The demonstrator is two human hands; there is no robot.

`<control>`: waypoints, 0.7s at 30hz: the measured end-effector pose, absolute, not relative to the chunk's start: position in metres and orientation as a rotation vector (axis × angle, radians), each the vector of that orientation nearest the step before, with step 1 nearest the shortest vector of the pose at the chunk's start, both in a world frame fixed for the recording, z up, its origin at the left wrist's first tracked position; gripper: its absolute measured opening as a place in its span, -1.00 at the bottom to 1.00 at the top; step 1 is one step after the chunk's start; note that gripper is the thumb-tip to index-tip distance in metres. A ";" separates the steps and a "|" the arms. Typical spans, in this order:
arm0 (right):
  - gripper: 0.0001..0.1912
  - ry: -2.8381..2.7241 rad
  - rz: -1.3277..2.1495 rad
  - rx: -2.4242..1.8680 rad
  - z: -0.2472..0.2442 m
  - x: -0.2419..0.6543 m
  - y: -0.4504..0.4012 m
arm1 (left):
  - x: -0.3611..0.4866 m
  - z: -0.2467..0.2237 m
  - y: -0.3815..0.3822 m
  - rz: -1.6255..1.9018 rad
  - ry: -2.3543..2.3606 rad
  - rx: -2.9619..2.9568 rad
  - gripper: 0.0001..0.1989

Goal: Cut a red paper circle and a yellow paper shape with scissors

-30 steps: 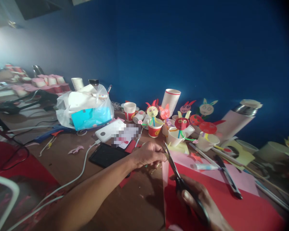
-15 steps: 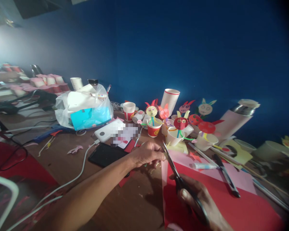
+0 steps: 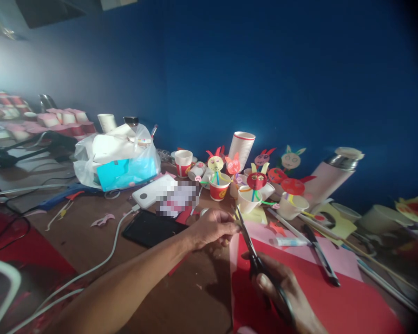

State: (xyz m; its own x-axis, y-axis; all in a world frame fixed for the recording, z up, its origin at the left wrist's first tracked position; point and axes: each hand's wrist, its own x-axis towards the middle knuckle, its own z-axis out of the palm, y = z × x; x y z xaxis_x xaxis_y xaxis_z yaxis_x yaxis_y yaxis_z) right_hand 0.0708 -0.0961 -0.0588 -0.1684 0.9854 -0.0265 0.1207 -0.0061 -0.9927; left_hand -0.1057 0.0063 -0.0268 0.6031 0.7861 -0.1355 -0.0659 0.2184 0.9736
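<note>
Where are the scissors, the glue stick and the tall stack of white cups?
scissors [image 3: 248, 242]: head view, on the blades near the pivot.
glue stick [image 3: 287, 241]: head view, middle of its tube.
stack of white cups [image 3: 241, 149]: head view, side wall of the stack.

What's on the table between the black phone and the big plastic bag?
In the head view, a white power bank lies between the black phone and the plastic bag, with a white cable running from it.

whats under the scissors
Under the scissors lies a red paper sheet overlapping a pink sheet. The table beneath them is covered there.
</note>
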 end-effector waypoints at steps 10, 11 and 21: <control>-0.45 -1.433 1.275 -1.233 -0.064 0.072 -0.095 | -0.106 -0.029 0.008 0.708 0.729 1.264 -0.79; -0.45 -1.448 1.278 -1.229 -0.064 0.072 -0.095 | -0.106 -0.029 0.007 0.709 0.739 1.251 -0.80; -0.46 -1.605 1.322 -1.124 -0.066 0.079 -0.091 | -0.106 -0.020 0.005 0.683 0.794 1.274 -0.81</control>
